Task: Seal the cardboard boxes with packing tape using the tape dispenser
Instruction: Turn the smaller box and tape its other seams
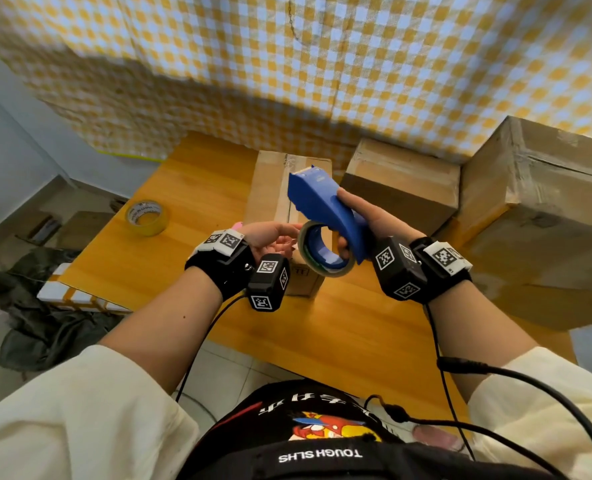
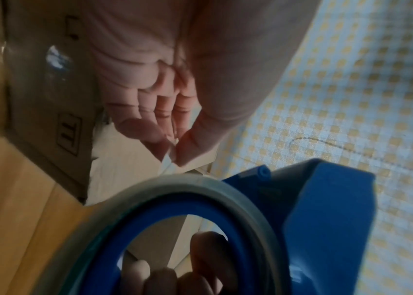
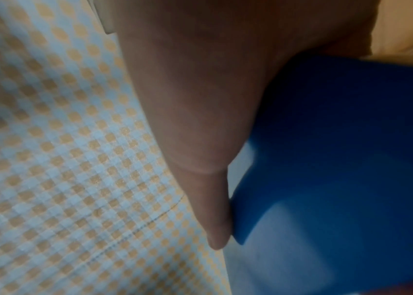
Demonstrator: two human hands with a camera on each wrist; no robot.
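Even daylight is filling the head view, and the cardboard boxes (image 1: 402, 188) are throwing a soft shadow onto the checked curtain (image 1: 357, 57) beyond the desk's (image 1: 190, 202) far edge. Wide-angle distortion is bending the picture's edges. Both wrist views are looking dim and blurred; the blue tape dispenser (image 3: 339, 159) is smearing out of focus.

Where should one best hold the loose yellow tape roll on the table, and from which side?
Pinch the wall of the yellow tape roll from above, fingers inside the hole, thumb outside. It lies flat on the table, hole upward, with nothing close around it.
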